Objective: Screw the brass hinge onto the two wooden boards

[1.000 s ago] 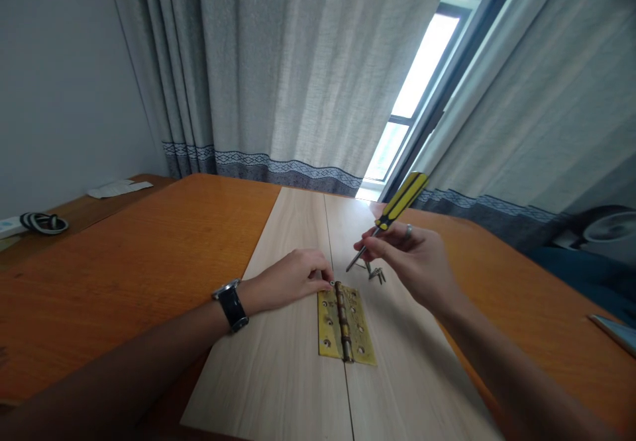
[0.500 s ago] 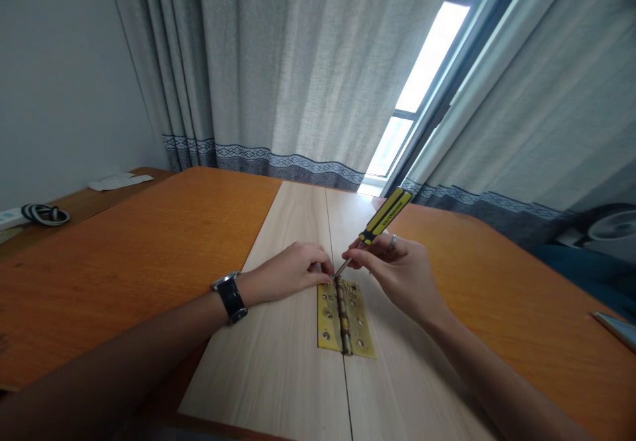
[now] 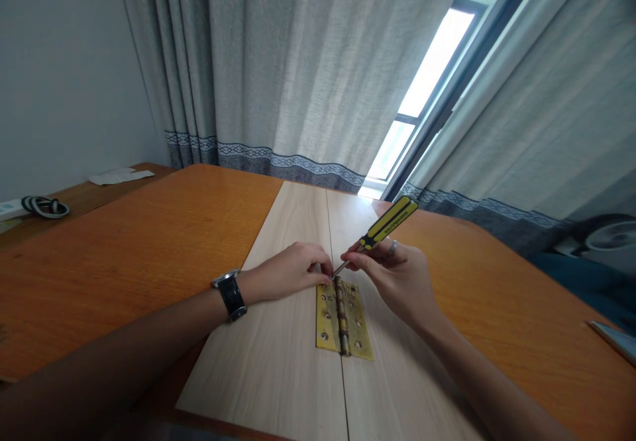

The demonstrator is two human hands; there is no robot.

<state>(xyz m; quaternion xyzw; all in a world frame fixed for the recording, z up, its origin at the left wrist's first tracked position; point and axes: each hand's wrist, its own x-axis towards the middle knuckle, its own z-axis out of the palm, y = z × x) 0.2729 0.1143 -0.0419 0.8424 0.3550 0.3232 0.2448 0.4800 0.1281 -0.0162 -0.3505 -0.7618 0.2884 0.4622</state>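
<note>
On the tabletop (image 3: 169, 242), gripping screwdriver (image 3: 390, 223) in right hand (image 3: 405, 282), slanted down leftward to screw (image 3: 332, 278) pinched in left hand (image 3: 291, 271) by butt hinge (image 3: 342, 315).

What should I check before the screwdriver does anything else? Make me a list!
1. Right hand has the screwdriver: ok.
2. Hinge lies across the line between the two pale boards: ok.
3. Screwdriver's tip is at the hinge's far end: ok.
4. Left hand has its fingertips well away from the tip: not ok, they're right beside it.
5. Tip sits properly in a screw: cannot tell, too small to see.
</note>
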